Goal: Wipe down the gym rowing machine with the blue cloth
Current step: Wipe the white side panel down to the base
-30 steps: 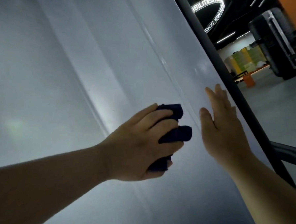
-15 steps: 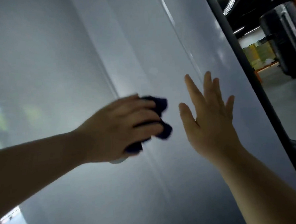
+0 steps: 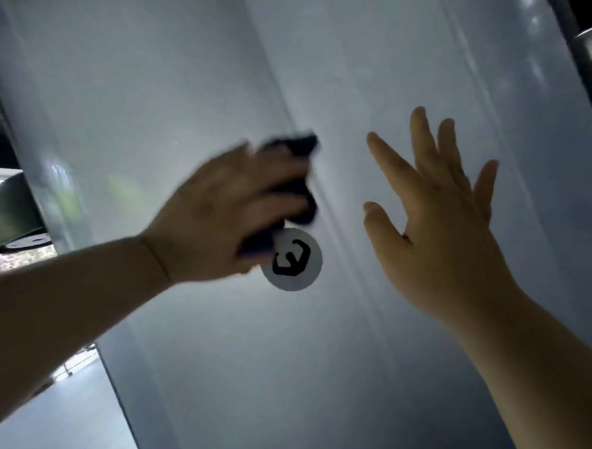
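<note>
We are gripping the blue cloth (image 3: 295,145) in our left hand (image 3: 225,214), fingers curling round it so that the bunched dark fabric is poking out past the fingertips at the top and again below the knuckles. The hand is blurring, so we cannot tell how much of the cloth is touching the surface. Hand and cloth are lying over the pale grey panel of the rowing machine (image 3: 178,93), just left of a shallow upright crease (image 3: 285,87) in it. Directly below the cloth a round white sticker (image 3: 296,263) with a black emblem is showing, its upper left edge covered by the hand. We are holding our right hand (image 3: 438,223) flat and wide toward the same panel, fingers straight and apart, carrying nothing, to the right of the crease and apart from the cloth. We cannot tell whether it is touching the panel. A dark post (image 3: 565,21) is running along the panel's right edge.
</note>
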The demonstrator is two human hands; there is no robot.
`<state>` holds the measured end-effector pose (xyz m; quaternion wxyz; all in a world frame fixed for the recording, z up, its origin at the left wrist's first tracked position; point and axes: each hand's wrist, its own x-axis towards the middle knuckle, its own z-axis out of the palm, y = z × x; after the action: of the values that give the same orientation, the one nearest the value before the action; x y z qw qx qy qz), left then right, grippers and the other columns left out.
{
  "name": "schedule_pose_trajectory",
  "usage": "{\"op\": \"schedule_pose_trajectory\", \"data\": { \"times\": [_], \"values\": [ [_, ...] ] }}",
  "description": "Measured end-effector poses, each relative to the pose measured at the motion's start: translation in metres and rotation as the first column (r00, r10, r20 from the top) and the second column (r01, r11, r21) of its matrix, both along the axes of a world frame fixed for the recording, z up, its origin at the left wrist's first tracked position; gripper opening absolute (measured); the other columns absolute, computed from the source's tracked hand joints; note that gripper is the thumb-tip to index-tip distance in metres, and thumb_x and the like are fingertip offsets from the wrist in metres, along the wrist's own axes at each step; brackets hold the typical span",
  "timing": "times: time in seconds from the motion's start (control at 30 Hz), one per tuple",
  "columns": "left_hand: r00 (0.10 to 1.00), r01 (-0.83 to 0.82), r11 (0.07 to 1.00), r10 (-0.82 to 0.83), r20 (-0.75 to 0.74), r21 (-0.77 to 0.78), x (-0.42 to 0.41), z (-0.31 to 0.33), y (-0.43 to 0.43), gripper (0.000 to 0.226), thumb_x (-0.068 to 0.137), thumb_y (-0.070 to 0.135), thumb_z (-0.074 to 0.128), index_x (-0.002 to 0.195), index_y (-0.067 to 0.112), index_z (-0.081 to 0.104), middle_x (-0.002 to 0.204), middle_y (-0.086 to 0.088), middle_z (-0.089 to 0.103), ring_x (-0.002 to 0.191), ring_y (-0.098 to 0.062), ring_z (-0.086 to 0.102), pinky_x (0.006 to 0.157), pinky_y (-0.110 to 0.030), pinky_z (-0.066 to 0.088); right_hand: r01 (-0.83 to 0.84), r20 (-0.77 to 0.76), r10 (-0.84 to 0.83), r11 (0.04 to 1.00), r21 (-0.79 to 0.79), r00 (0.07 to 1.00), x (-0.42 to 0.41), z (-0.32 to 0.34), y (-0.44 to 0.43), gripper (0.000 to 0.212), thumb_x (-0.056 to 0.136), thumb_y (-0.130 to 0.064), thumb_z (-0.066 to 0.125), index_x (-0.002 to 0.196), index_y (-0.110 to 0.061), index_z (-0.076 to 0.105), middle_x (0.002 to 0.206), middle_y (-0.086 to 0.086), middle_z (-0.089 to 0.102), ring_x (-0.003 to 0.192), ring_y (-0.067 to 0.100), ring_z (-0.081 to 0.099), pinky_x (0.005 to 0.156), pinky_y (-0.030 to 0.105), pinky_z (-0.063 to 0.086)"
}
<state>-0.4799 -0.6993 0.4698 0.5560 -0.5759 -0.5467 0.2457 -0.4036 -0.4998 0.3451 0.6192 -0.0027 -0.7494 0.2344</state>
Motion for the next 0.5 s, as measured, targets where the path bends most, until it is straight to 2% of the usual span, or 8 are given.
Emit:
{"op": "schedule_pose_trajectory", "data": {
  "times": [0.07,0.1,0.13,0.23,0.3,0.4,0.43,0.5],
  "values": [
    [0.999,0.013,0.946,-0.026,0.033,0.324,-0.003,0.004,-0.002,0.044,0.084,0.028,0.060,0.125,0.010,0.056,0.141,-0.021,0.049,0.133,-0.042,0.043,0.111,-0.054,0.032,0.007,-0.001,-0.007,1.000,0.008,1.000,-0.002,-0.002,0.000,0.064,0.092,-0.042,0.035,0.155,-0.036,0.021,0.166,-0.001,-0.003,0.152,0.019,-0.012,0.115,0.048,-0.016],
    [0.998,0.029,0.934,-0.049,0.048,0.357,-0.006,-0.007,-0.003,0.050,0.082,0.031,0.060,0.127,0.009,0.052,0.140,-0.023,0.048,0.133,-0.046,0.041,0.111,-0.057,0.031,0.011,-0.005,-0.011,1.000,0.012,1.000,-0.002,-0.004,0.000,0.064,0.092,-0.043,0.033,0.155,-0.036,0.022,0.166,-0.001,-0.002,0.152,0.018,-0.011,0.115,0.048,-0.016],
    [0.997,0.049,0.956,-0.063,0.042,0.289,-0.008,-0.025,-0.004,0.053,0.083,0.037,0.058,0.127,0.009,0.050,0.140,-0.023,0.047,0.134,-0.046,0.040,0.112,-0.058,0.030,0.015,-0.011,-0.014,1.000,0.019,1.000,-0.002,-0.005,0.000,0.064,0.092,-0.045,0.031,0.155,-0.036,0.022,0.166,-0.001,-0.002,0.152,0.018,-0.011,0.116,0.048,-0.015],
    [0.999,0.025,0.995,-0.029,-0.030,-0.099,-0.010,-0.069,-0.013,0.042,0.088,0.037,0.051,0.127,0.020,0.053,0.143,-0.008,0.046,0.136,-0.034,0.040,0.116,-0.051,0.028,0.001,-0.015,0.000,0.999,0.034,1.000,-0.003,-0.008,-0.001,0.065,0.091,-0.046,0.027,0.155,-0.035,0.024,0.166,-0.002,-0.001,0.152,0.017,-0.011,0.116,0.047,-0.015],
    [0.998,0.016,0.997,-0.021,-0.064,-0.081,-0.014,-0.067,-0.023,0.035,0.092,0.031,0.053,0.127,0.024,0.055,0.145,-0.003,0.049,0.136,-0.028,0.043,0.116,-0.047,0.029,-0.011,-0.004,0.011,0.998,0.055,1.000,-0.002,-0.011,-0.002,0.064,0.091,-0.044,0.028,0.155,-0.033,0.026,0.166,0.000,0.001,0.152,0.018,-0.010,0.116,0.047,-0.013],
    [0.999,0.046,0.941,-0.046,-0.009,0.334,-0.022,-0.044,-0.031,0.034,0.096,0.029,0.050,0.128,0.018,0.053,0.146,-0.010,0.048,0.136,-0.034,0.042,0.117,-0.050,0.026,-0.013,0.021,0.011,0.996,0.093,1.000,0.000,-0.017,-0.006,0.063,0.092,-0.045,0.029,0.154,-0.033,0.027,0.166,-0.001,0.002,0.152,0.017,-0.010,0.117,0.047,-0.011],
    [0.995,0.032,0.846,-0.075,0.059,0.533,-0.023,-0.035,-0.033,0.037,0.096,0.029,0.049,0.130,0.015,0.051,0.147,-0.012,0.046,0.136,-0.036,0.041,0.117,-0.050,0.025,-0.017,0.028,0.014,0.995,0.096,1.000,0.000,-0.020,-0.009,0.063,0.092,-0.045,0.029,0.154,-0.033,0.027,0.166,-0.001,0.001,0.152,0.016,-0.010,0.117,0.047,-0.011],
    [0.952,-0.056,0.543,-0.223,0.208,0.838,-0.020,-0.026,-0.029,0.043,0.095,0.028,0.047,0.135,0.012,0.048,0.149,-0.013,0.040,0.138,-0.037,0.034,0.117,-0.049,0.023,-0.026,0.030,0.023,0.996,0.089,0.999,-0.001,-0.025,-0.019,0.062,0.092,-0.043,0.029,0.153,-0.033,0.029,0.166,-0.002,0.002,0.152,0.015,-0.010,0.117,0.047,-0.011]
  ]
}}
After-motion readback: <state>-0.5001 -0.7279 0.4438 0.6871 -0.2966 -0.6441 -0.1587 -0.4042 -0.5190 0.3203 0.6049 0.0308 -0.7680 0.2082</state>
